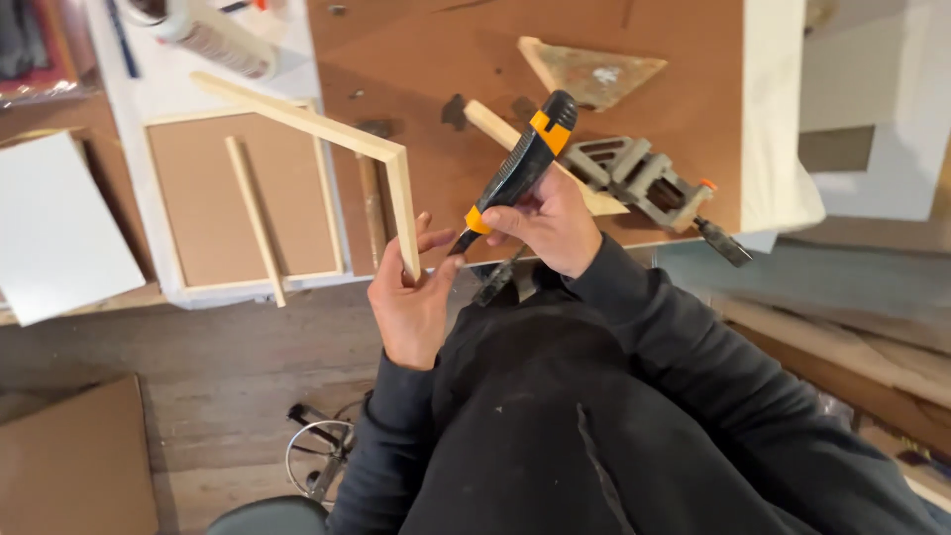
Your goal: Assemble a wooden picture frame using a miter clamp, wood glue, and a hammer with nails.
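My left hand (pixel 408 297) grips the lower end of an L-shaped piece made of two pale wood strips joined at a corner (pixel 394 159); its long arm runs up to the left. My right hand (pixel 551 223) holds a black and orange utility knife (pixel 517 168), its tip pointing down toward the strip end by my left fingers. Both sleeves are dark.
A brown workbench (pixel 654 59) carries a grey corner clamp (pixel 639 178), a wooden triangle (pixel 589 71) and another wood strip. To the left lie a shallow framed panel (pixel 213 198) with a loose strip, a white board (pixel 54 228) and a glue bottle (pixel 213 35). Cardboard (pixel 69 466) is on the floor.
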